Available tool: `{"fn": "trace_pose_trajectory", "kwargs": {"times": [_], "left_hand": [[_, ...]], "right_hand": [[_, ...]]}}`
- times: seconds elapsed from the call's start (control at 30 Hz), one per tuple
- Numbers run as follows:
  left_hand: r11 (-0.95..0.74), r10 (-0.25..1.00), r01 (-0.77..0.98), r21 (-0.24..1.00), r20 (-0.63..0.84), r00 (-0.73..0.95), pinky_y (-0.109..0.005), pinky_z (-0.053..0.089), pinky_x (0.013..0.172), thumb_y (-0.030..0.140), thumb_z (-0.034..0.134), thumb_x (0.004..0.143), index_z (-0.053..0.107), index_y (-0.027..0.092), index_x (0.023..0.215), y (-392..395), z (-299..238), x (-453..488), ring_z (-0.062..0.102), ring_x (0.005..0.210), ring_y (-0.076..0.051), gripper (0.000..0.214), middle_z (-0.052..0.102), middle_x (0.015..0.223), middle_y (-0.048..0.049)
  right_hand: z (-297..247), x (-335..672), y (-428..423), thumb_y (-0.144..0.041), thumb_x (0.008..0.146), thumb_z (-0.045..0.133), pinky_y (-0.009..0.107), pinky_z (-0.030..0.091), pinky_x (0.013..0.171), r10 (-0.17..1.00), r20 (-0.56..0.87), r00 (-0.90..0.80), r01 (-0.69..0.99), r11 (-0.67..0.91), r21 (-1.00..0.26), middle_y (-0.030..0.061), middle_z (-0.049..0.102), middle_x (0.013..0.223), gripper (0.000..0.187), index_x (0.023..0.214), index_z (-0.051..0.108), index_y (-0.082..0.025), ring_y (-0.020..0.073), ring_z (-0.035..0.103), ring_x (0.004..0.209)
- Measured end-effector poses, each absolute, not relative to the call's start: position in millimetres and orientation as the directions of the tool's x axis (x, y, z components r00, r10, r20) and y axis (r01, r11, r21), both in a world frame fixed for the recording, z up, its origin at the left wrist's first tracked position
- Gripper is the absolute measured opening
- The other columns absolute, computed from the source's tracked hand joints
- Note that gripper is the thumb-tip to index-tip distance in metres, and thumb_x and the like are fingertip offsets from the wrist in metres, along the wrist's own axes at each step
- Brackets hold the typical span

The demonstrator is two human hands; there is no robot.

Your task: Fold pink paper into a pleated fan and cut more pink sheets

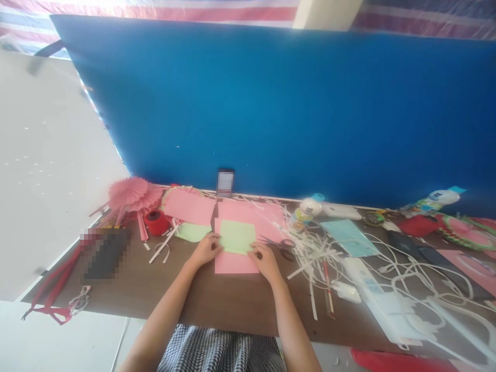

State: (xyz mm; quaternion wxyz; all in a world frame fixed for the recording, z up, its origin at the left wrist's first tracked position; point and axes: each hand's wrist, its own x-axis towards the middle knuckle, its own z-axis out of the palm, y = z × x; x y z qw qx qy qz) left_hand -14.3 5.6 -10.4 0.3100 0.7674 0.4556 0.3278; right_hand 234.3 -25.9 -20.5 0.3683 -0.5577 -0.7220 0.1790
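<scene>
A light green paper square (236, 236) lies on a pink sheet (234, 261) on the brown table (217, 302). My left hand (206, 249) pinches the green paper's near left corner. My right hand (265, 260) pinches its near right corner, fingers curled onto the edge. Both hands rest on the pink sheet. More pink sheets (189, 206) lie just behind.
A tall blue board (294, 108) stands along the table's far edge. Pink paper fans (132, 194), a red tape roll (157, 222), scissors (284, 247), white paper strips (318, 253), glue bottles (308, 209), a light blue sheet (349, 236) and cables (418, 279) crowd the table.
</scene>
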Motion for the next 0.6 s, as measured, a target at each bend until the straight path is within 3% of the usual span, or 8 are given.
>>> {"fn": "trace_pose_trajectory", "kwargs": {"times": [0.2, 0.33, 0.6], "left_hand": [[-0.382, 0.907, 0.494, 0.782, 0.214, 0.363, -0.035, 0.039, 0.089, 0.018, 0.056, 0.071, 0.052, 0.017, 0.061, 8.7, -11.2, -13.8, 0.051, 0.1, -0.02, 0.011, 0.058, 0.1, -0.0074], [-0.361, 0.914, 0.515, 0.778, 0.187, 0.36, -0.037, 0.039, 0.089, 0.026, 0.057, 0.072, 0.053, 0.017, 0.061, 9.0, -11.2, -13.5, 0.051, 0.1, -0.021, 0.015, 0.057, 0.104, -0.0077], [-0.473, 0.858, 0.515, 0.715, 0.241, 0.453, -0.035, 0.039, 0.089, 0.025, 0.057, 0.073, 0.056, 0.017, 0.059, 4.0, -5.9, -17.8, 0.049, 0.102, -0.02, 0.016, 0.056, 0.107, -0.007]], "right_hand": [[-20.0, 230.0, -25.0, -0.029, 0.077, 0.051, 0.036, 0.041, 0.08, 0.934, 0.339, -0.108, 0.708, 0.312, -0.633, 0.0052, 0.064, 0.089, 0.024, 0.054, 0.047, -0.021, 0.0211, 0.057, 0.089], [-20.9, 228.2, -24.7, -0.03, 0.074, 0.053, 0.037, 0.041, 0.082, 0.936, 0.337, -0.098, 0.726, 0.299, -0.62, 0.0058, 0.064, 0.09, 0.023, 0.054, 0.047, -0.021, 0.0229, 0.056, 0.092], [-23.4, 232.9, -23.5, -0.034, 0.074, 0.055, 0.038, 0.041, 0.084, 0.94, 0.334, -0.068, 0.658, 0.294, -0.693, 0.0059, 0.065, 0.09, 0.021, 0.057, 0.052, -0.022, 0.0226, 0.057, 0.092]]}}
